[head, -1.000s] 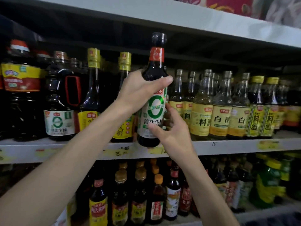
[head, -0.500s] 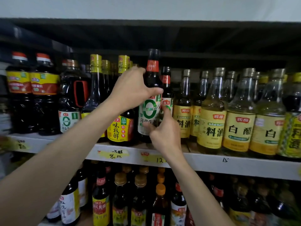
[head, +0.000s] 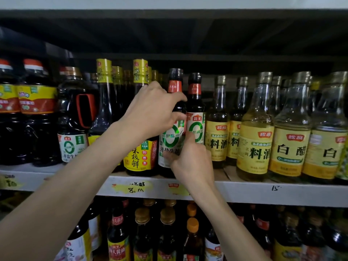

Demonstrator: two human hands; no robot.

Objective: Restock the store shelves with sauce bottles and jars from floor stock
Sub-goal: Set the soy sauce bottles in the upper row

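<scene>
- While the left hand is curling its fingers and thumb around the shoulder of the soy sauce bottle, the right hand is pinching the lower label between its thumb and raised index finger.
- Both forearms are reaching upward. The left one is crossing in from the lower left and the right one is rising more steeply from below.
- The soy sauce bottle is standing upright at the front of the middle shelf. It is holding dark liquid, and its red neck band and black cap are showing above the left hand.
- It is sitting just beside a matching bottle on its right and a yellow-labelled dark bottle on its left.
- Further right, cooking wine bottles holding amber liquid and vinegar bottles holding pale liquid are lining the same shelf.
- Further left, a red-handled jug and large dark jugs are standing in a row.
- Below, capped dark bottles are crowding the lower shelf.
</scene>
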